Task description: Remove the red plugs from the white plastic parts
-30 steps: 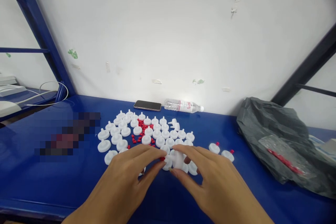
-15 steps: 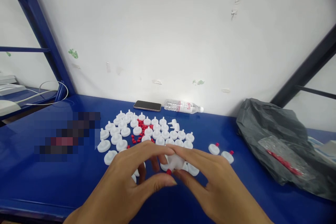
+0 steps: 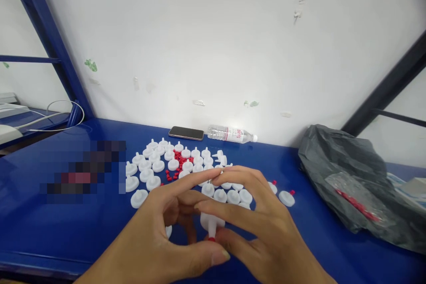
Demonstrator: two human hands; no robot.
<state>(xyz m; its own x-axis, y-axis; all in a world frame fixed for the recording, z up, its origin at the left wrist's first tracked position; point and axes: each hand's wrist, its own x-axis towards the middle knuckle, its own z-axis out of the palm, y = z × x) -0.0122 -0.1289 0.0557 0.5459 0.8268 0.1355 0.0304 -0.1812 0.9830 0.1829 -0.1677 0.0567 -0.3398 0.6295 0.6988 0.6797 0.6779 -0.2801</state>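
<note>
Between my two hands is a white plastic nozzle cap (image 3: 213, 222), its spout turned down toward me with a small red tip cap (image 3: 211, 239) on the end. My left hand (image 3: 159, 230) curves around it from the left, its thumb at the red tip. The fingers of my right hand (image 3: 266, 222) grip the white cap from the right. Just beyond the hands, many more white nozzle caps (image 3: 145, 175) stand spout-up, partly hidden by my fingers. Loose red tip caps (image 3: 182, 159) lie in a small heap among them.
Two white caps with red tips, one of them a finished-looking cap (image 3: 286, 198), lie to the right. Along the wall are a phone (image 3: 186, 133) and a plastic bottle (image 3: 233, 135). A dark plastic bag (image 3: 333, 155) bears a clear bag of red pieces (image 3: 357, 204). The blue table (image 3: 83, 235) has a blurred patch at left.
The held nozzle cap has tilted, so its spout now points down toward me. My right fingers have spread and shifted over it, and my left thumb has moved under the red tip.
</note>
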